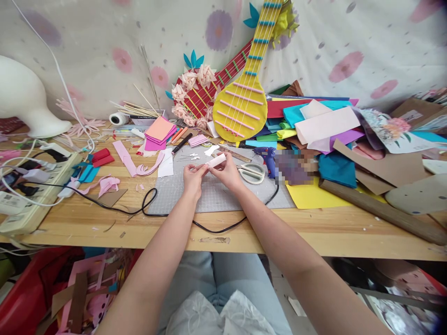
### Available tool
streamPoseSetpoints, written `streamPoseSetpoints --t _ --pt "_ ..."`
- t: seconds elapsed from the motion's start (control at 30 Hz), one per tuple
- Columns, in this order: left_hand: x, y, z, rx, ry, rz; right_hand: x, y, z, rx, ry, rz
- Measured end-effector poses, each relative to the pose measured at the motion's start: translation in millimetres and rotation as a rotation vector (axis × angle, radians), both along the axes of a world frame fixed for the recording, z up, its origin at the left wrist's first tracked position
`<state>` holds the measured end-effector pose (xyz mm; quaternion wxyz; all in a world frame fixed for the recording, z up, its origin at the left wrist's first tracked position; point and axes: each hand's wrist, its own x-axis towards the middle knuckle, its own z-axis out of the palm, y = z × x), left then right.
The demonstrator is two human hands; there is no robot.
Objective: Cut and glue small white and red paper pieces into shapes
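Both of my hands meet over a grey cutting mat [223, 195] on the wooden table. My left hand [193, 176] and my right hand [227, 172] pinch a small pale pink roll of paper [217, 161] between their fingertips, one at each end. The roll is held a little above the mat. White scissors [252, 173] lie just right of my right hand, and a blue glue gun [268, 158] lies beyond them. Small white paper scraps [194, 156] lie on the mat behind my hands.
A yellow paper guitar [244, 102] and a red one with paper flowers [191, 93] lean against the back cloth. Stacked coloured sheets [314, 125] fill the right side. A power strip [35, 186] and a black cable [150, 204] lie at left.
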<state>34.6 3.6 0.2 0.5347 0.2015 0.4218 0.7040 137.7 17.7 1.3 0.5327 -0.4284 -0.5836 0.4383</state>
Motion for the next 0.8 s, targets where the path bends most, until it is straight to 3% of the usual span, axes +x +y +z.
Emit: streamPoseSetpoints --t 0.23,0.8 --pt "3 -1 2.9 -0.037 -0.072 -0.011 0 6 -8.6 -0.069 0.163 0.088" --pt "1 -1 2.8 -0.045 -0.035 -0.031 0 5 -13.4 -0.053 0.090 0.074"
